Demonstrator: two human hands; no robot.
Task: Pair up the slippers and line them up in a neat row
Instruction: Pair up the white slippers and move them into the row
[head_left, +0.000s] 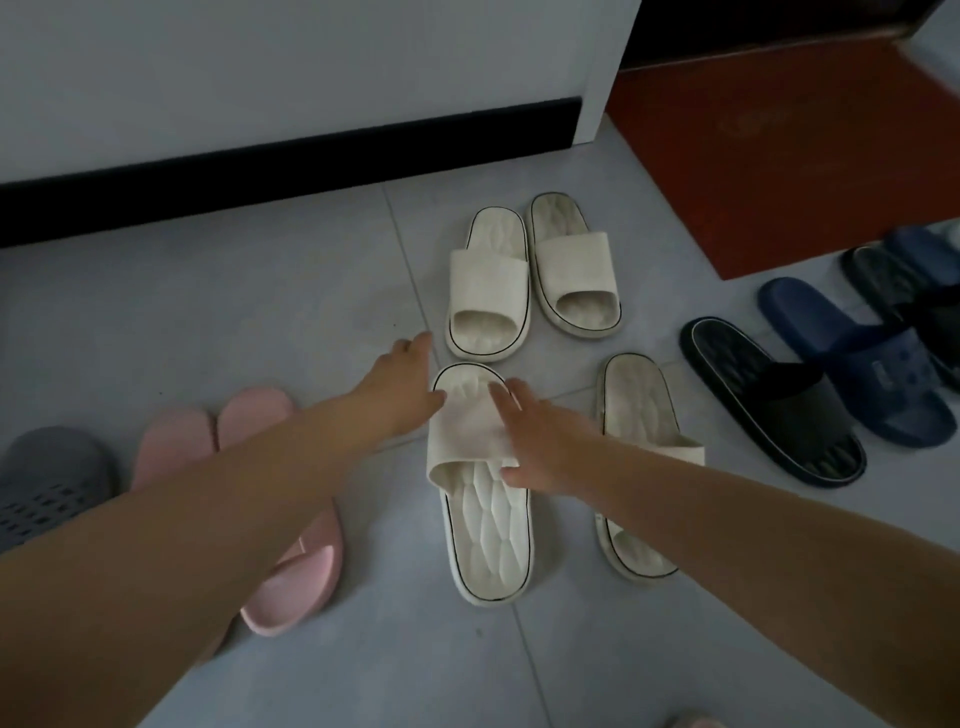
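Right hand (540, 441) spread flat on near white slipper (483, 488), left hand (410, 384) open beside its toe; its mate (639, 467) lies apart, far white pair (530, 275) already matched, pink (270, 499) and dark slippers (810, 384) unsorted.

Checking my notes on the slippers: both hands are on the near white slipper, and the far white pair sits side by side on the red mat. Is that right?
Not quite. The head view shows the far white pair side by side on the grey tiled floor, not on the red mat. Both the left hand and right hand are on the near white slipper.
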